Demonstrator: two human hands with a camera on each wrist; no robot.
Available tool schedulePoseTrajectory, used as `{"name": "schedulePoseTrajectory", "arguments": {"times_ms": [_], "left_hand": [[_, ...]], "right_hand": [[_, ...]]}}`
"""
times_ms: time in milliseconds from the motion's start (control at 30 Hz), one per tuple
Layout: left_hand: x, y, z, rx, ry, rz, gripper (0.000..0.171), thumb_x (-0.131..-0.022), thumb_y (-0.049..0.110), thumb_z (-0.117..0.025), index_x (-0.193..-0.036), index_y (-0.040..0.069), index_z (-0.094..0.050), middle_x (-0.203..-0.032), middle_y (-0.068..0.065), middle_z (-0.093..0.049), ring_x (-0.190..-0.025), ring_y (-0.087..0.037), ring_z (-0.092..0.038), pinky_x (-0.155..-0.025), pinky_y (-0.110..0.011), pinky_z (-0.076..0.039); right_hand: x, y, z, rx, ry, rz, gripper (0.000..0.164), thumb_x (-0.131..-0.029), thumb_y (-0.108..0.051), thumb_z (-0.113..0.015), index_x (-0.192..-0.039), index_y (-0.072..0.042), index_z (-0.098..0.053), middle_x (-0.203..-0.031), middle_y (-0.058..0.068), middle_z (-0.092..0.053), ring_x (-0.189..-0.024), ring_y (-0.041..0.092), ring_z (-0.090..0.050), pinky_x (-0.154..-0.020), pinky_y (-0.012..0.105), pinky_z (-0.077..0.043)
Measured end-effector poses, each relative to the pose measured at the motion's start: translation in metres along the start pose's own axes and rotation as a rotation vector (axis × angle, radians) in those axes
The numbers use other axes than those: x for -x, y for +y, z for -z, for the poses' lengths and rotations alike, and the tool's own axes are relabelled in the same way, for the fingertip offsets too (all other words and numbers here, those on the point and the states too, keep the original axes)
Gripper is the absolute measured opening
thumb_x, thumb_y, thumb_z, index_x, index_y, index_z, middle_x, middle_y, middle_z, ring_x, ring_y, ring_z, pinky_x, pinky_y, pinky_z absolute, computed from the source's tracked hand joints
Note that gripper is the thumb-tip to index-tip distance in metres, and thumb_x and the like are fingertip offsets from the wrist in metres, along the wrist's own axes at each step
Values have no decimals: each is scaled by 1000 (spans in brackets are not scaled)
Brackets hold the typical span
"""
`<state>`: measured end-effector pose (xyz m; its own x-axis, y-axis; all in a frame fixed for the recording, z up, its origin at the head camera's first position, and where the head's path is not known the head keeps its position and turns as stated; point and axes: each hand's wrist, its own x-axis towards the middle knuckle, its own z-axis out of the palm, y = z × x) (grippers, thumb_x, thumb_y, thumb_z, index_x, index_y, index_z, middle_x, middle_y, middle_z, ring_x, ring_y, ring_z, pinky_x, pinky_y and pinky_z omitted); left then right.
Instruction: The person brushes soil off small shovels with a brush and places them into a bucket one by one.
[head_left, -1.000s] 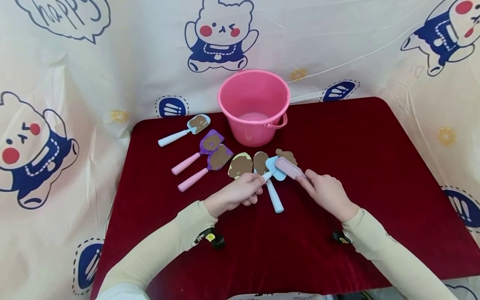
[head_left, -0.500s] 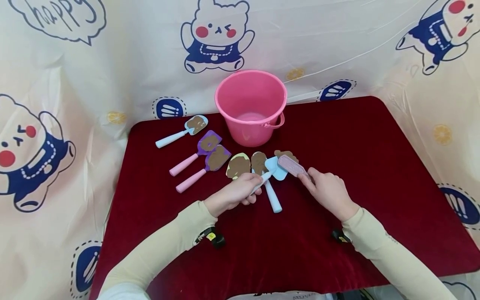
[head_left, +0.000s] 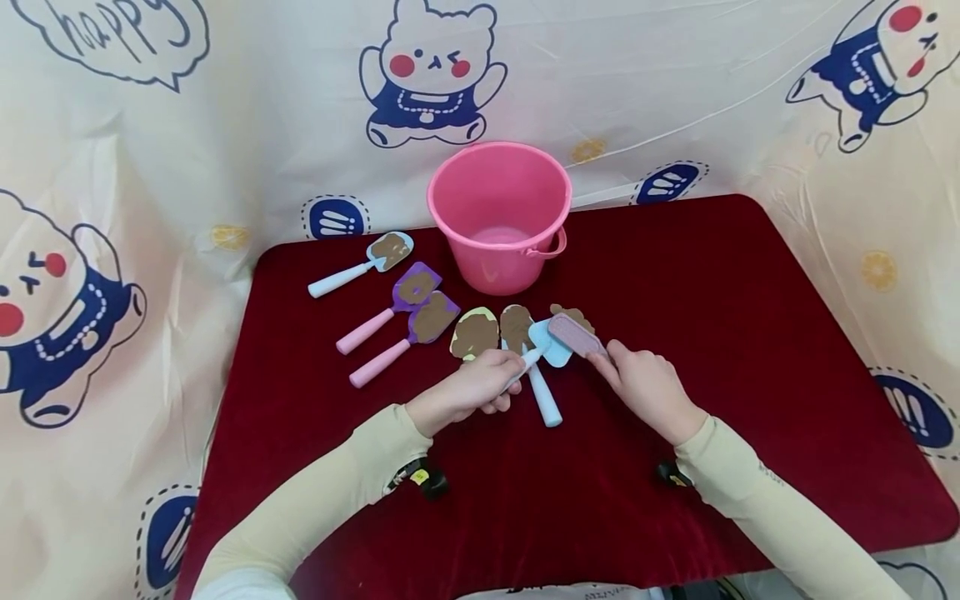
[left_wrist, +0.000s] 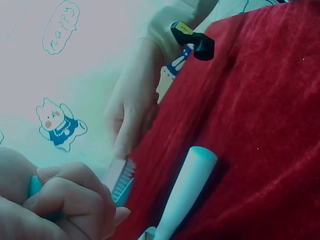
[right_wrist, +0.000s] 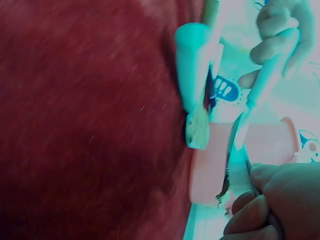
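My left hand [head_left: 486, 383] grips the white handle of a small toy shovel with a light blue blade [head_left: 543, 337]. In the right wrist view that shovel handle [right_wrist: 272, 75] runs out from curled fingers. My right hand [head_left: 654, 390] holds a pale pink scrub brush [head_left: 574, 333], laid against the blade. White bristles [left_wrist: 130, 171] show in the left wrist view, touching the blue blade. Beyond the brush lies a brown patch [head_left: 579, 315], partly hidden. Just beneath the held shovel rests another shovel with a white handle [head_left: 545, 400] and a brown-covered blade.
A pink bucket [head_left: 501, 267] stands at the back of the dark red table [head_left: 720, 500]. Left of it lie a blue shovel [head_left: 390, 248] and two purple shovels with pink handles [head_left: 380, 362], all with brown patches. A yellow-edged blade [head_left: 475, 333] lies near my left hand.
The brush shifts slightly right along the blade, then back left. My left hand keeps its grip on the shovel, nearly still. The whole head view drifts a little.
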<state>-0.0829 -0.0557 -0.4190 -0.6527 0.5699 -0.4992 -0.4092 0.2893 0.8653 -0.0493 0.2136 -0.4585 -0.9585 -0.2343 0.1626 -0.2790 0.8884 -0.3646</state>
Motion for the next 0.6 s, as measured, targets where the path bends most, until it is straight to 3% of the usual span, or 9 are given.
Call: {"name": "schedulePoseTrajectory", "arguments": {"times_ms": [600], "left_hand": [[1, 3, 2, 18, -26, -26, 28, -114, 17, -32, -111, -7, -46, -73, 0, -38, -51, -6, -26, -45, -19, -21]], "right_hand": [[-7, 8, 6, -15, 15, -10, 38, -105, -26, -63, -77, -11, -43, -55, -2, -31, -45, 16, -32, -41, 31, -31]]}}
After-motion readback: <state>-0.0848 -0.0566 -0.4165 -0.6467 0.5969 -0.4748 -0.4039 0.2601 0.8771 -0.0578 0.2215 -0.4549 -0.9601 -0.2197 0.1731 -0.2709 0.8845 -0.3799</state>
